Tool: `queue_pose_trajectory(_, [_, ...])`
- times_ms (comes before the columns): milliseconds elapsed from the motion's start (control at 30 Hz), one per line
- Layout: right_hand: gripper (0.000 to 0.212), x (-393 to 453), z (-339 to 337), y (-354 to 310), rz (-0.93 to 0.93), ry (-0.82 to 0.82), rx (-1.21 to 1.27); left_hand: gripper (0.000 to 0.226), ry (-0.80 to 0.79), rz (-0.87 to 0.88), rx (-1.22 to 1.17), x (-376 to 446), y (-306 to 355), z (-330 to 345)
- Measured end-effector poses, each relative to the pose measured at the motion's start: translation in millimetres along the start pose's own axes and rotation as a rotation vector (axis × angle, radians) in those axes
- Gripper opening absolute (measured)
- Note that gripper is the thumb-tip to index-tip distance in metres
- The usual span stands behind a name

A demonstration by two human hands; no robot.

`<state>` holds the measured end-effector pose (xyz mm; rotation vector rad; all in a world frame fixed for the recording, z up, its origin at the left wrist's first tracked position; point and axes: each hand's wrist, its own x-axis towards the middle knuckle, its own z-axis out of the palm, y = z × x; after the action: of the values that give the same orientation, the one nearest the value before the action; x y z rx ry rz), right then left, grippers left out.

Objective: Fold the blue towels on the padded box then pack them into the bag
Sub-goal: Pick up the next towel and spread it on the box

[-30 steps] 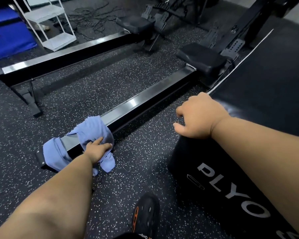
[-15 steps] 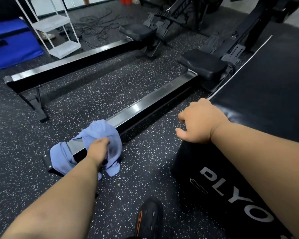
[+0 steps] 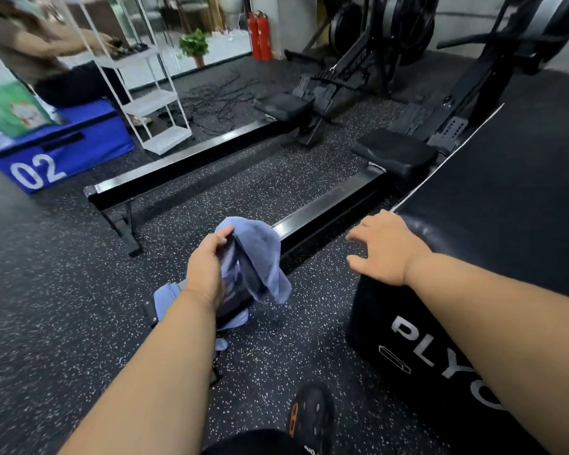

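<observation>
My left hand (image 3: 207,267) grips a blue towel (image 3: 260,254) and holds it lifted above the end of the near rowing machine rail (image 3: 329,208). More blue cloth (image 3: 166,295) still lies draped over the rail's end below my wrist. My right hand (image 3: 385,247) rests on the near left corner of the black padded box (image 3: 506,208) marked PLYO, fingers spread and relaxed, holding nothing. No bag is in view.
A second rowing rail (image 3: 184,165) lies further back on the speckled rubber floor. A white wire shelf (image 3: 151,103) and a blue box marked 02 (image 3: 63,152) stand at the back left, with a person beside them. My black shoe (image 3: 309,418) is at the bottom.
My left hand closed on the blue towel and raised it off the rail. The view tilted up, showing more of the room. My right hand stayed on the box corner, fingers loosening.
</observation>
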<state>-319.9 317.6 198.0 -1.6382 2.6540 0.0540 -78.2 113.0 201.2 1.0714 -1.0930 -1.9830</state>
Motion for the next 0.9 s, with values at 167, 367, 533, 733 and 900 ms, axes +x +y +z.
queue_pose_trajectory(167, [0.073,-56,-1,-31,0.159,0.069,0.482,0.043,-0.113,0.081,-0.029,-68,39,17])
queue_pose_trajectory(367, [0.047,-131,-54,-76,0.303,0.182,1.09,0.049,-0.295,0.113,-0.078,-160,63,37])
queue_pose_trajectory(533, [0.034,-206,-106,-90,0.391,0.187,1.464,0.062,-0.448,0.075,-0.094,-228,56,46])
queue_pose_trajectory(733, [0.054,-293,-125,-89,0.543,0.037,1.876,0.078,-0.596,0.01,-0.064,-308,43,58])
queue_pose_trajectory(900, [0.048,-350,-141,-91,0.465,0.079,2.08,0.071,-0.708,-0.027,-0.008,-359,34,68])
